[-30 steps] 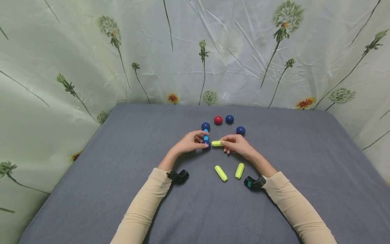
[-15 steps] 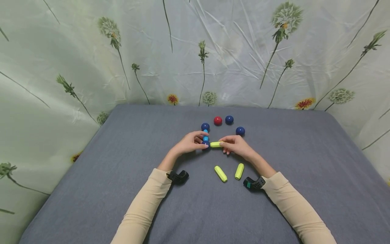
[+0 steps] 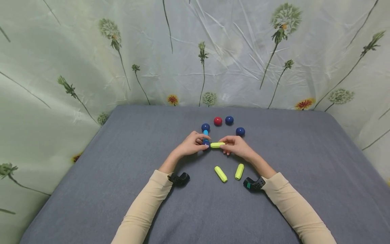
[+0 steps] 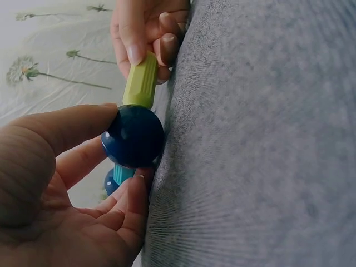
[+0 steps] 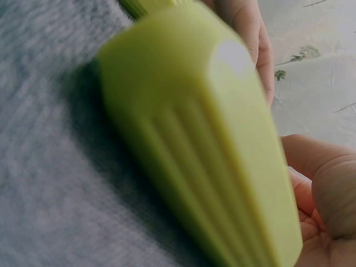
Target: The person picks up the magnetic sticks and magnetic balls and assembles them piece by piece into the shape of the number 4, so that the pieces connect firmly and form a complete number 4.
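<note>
My left hand (image 3: 192, 143) grips a dark blue ball (image 4: 132, 136) between thumb and fingers. From that ball a light blue rod (image 3: 205, 133) runs away from me to a second dark blue ball (image 3: 205, 127). My right hand (image 3: 239, 146) pinches a ridged yellow-green rod (image 3: 217, 145) by its right end. In the left wrist view the rod's other end meets the side of the gripped ball, roughly square to the light blue rod. The left fingers partly cover the light blue rod in the head view.
Two loose yellow-green rods, a left rod (image 3: 220, 174) and a right rod (image 3: 239, 171), lie nearer me on the grey cloth (image 3: 195, 210). Behind the hands sit a red ball (image 3: 217, 121), a dark blue ball (image 3: 229, 120) and another dark blue ball (image 3: 240, 131). A flowered curtain (image 3: 237, 74) hangs behind.
The yellow-green rod in my right hand has shifted slightly left, closing the small gap to the ball in my left hand. The loose rods and balls stay put.
</note>
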The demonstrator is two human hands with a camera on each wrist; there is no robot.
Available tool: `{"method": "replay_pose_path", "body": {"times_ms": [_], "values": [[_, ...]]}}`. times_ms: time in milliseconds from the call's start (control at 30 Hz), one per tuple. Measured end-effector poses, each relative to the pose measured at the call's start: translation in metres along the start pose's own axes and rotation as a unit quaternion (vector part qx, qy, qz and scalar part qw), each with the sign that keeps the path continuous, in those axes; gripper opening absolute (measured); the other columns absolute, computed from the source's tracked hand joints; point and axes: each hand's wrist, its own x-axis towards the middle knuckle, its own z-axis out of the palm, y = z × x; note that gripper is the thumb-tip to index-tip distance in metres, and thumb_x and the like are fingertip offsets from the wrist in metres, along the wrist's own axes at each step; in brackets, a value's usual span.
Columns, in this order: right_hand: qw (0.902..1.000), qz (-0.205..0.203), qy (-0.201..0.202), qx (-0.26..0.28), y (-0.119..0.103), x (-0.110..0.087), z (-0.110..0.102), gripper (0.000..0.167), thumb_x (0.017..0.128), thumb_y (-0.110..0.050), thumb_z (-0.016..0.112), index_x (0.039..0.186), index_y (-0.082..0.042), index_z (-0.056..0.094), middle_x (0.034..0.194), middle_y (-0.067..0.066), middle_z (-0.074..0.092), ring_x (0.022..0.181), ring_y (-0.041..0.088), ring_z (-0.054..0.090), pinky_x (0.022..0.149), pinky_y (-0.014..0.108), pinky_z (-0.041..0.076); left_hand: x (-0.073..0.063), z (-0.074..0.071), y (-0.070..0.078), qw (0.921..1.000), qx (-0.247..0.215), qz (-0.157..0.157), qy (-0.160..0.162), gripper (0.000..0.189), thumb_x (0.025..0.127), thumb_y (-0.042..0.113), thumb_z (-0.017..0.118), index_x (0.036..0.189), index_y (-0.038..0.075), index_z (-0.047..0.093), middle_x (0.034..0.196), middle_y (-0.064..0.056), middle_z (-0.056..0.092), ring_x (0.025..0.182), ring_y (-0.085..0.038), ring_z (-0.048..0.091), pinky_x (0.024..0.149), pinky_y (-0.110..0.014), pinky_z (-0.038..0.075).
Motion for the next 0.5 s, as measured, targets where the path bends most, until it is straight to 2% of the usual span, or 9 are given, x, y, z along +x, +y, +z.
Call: {"method": "replay_pose_path", "body": {"times_ms": [200, 500], "values": [[0.9999, -0.008, -0.007, 0.001, -0.0014, -0.0006, 0.0, 0.027, 0.09, -0.014, 0.061, 0.11, 0.005, 0.062, 0.075, 0.002, 0.06, 0.061, 0.007, 0.055, 0.059, 0.021, 0.049, -0.001, 0.0002, 0.0012, 0.9999, 0.001, -0.012, 0.001, 0.033, 0.09, 0.02, 0.062, 0.121, 0.012, 0.062, 0.107, -0.015, 0.046, 0.103, -0.028, 0.057, 0.089, -0.037, 0.048], [0.9998, -0.014, -0.011, 0.001, -0.0017, -0.0013, -0.0005, 0.026, 0.09, -0.014, 0.062, 0.107, 0.005, 0.063, 0.074, 0.002, 0.06, 0.062, 0.007, 0.055, 0.06, 0.022, 0.049, 0.0003, 0.0007, -0.0008, 0.9999, 0.001, -0.008, 0.006, 0.032, 0.089, 0.021, 0.063, 0.12, 0.012, 0.062, 0.107, -0.015, 0.048, 0.103, -0.028, 0.058, 0.089, -0.037, 0.048]]}}
